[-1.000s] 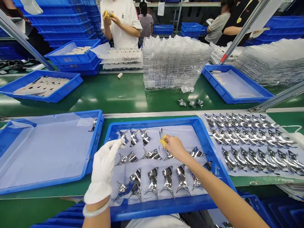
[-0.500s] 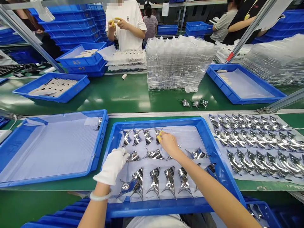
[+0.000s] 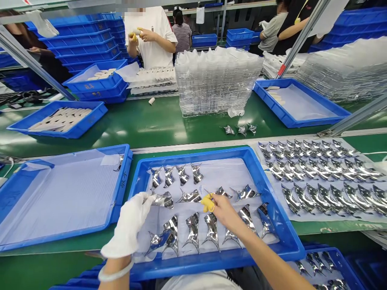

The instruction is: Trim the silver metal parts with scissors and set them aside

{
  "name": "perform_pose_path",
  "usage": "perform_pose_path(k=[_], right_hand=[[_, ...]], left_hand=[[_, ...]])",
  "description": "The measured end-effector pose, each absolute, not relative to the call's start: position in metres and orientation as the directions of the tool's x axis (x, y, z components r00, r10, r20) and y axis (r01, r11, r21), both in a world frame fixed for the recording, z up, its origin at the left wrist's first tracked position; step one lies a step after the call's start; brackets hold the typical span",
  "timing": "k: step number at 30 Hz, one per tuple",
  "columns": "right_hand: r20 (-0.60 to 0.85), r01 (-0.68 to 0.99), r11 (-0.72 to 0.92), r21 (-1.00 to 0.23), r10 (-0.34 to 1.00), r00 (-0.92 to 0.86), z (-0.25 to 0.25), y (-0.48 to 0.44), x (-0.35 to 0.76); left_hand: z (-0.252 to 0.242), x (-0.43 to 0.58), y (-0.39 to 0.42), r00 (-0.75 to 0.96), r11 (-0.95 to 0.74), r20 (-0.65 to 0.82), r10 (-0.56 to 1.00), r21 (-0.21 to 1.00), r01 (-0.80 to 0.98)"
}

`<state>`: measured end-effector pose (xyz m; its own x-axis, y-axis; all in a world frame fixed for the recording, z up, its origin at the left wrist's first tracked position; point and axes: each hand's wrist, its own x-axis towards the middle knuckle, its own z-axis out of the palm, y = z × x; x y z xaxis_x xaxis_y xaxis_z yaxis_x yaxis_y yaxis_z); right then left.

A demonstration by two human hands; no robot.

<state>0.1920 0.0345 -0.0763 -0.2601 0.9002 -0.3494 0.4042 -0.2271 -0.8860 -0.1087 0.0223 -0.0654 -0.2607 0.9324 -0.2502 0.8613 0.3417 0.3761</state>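
My left hand [image 3: 133, 219], in a white glove, pinches the left end of a curved, mirror-bright metal piece [image 3: 165, 200] at the left of the tray's middle row. My right hand [image 3: 222, 209] wears yellow finger covers. Its fingers are drawn together over the middle of the blue tray [image 3: 217, 264], with nothing visible in them. Just behind those fingers lies another shiny metal piece [image 3: 222, 193]; whether they touch it I cannot tell. A row of similar pieces [image 3: 182, 175] lies at the tray's far side, and larger ones [image 3: 211, 230] lie nearer me.
A paper-lined blue tray [image 3: 66, 237] stands left. Rows of shiny pieces [image 3: 320, 169] cover a sheet at right. Beyond are stacked clear plastic trays [image 3: 217, 88], three small metal pieces [image 3: 241, 130] and a metal post [image 3: 302, 40]. A co-worker [image 3: 151, 36] stands opposite.
My right hand has left the fourth piece of the far row and come back toward the tray's middle. My left hand keeps its piece, now turned slightly. The whole view has shifted a little.
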Motion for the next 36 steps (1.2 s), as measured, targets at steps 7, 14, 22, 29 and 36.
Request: perform_pose_path(k=[7, 14, 22, 29, 36], right_hand=[[-0.425, -0.157, -0.559, -0.814, 0.757, -0.496, -0.048, 0.003, 0.156], [-0.404, -0.391, -0.515, -0.763, 0.852, -0.334, -0.025, -0.009, 0.172], [0.119, 0.024, 0.122, -0.992, 0.988, -0.094, -0.023, -0.015, 0.184], [0.562, 0.357, 0.613, -0.705, 0.789, -0.247, -0.035, -0.027, 0.194], [0.656, 0.442, 0.705, -0.555, 0.697, -0.288, -0.053, -0.027, 0.199]], left_hand=[[-0.039, -0.021, 0.005, -0.334, -0.043, 0.095, 0.938, 0.986, 0.161], [-0.039, 0.013, 0.002, -0.215, -0.092, 0.098, 0.972, 0.995, 0.039], [-0.026, 0.021, -0.006, -0.18, -0.019, 0.058, 0.982, 0.978, 0.208], [-0.024, 0.027, -0.01, -0.24, -0.201, 0.241, 0.94, 0.963, 0.182], [-0.011, 0.025, -0.018, -0.199, -0.389, 0.434, 0.879, 0.893, 0.227]])
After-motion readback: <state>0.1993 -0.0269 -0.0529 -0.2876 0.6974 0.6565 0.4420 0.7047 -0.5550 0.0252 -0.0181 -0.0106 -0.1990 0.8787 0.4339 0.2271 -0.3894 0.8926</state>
